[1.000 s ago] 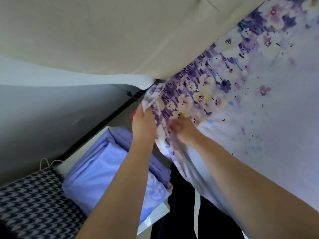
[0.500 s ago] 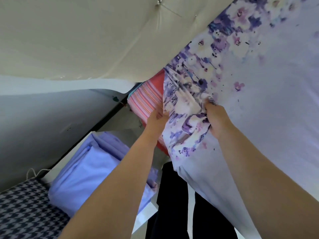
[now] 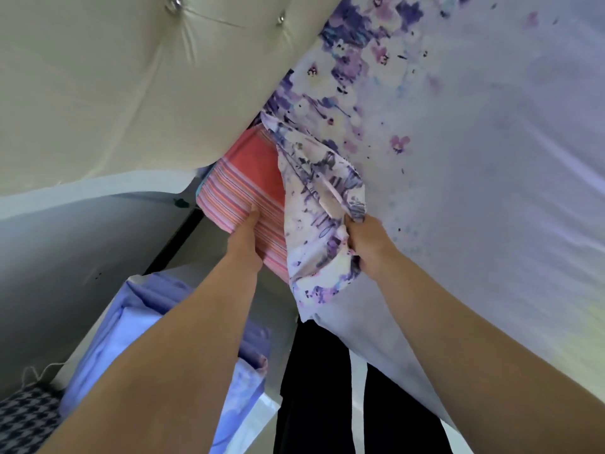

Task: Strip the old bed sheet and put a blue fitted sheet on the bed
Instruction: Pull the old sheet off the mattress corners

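The old sheet (image 3: 474,165), pale lilac with purple flowers, covers the bed on the right. Its corner is peeled back off the mattress, and my right hand (image 3: 366,244) grips that bunched corner. The bared mattress corner (image 3: 242,191) shows red and pink stripes. My left hand (image 3: 245,237) presses against the striped corner with its fingers laid along the side. A folded blue sheet (image 3: 131,335) lies on a white bedside surface at the lower left, below my left forearm.
A cream tufted headboard (image 3: 114,86) fills the upper left, tight against the mattress corner. A grey wall (image 3: 65,250) runs along the left. Black-and-white houndstooth fabric (image 3: 23,421) sits at the bottom left. Dark trouser legs (image 3: 314,388) show between my arms.
The floral corner has come off the mattress and been pulled toward me, baring more striped mattress. My left hand let go of the sheet and moved onto the mattress corner.
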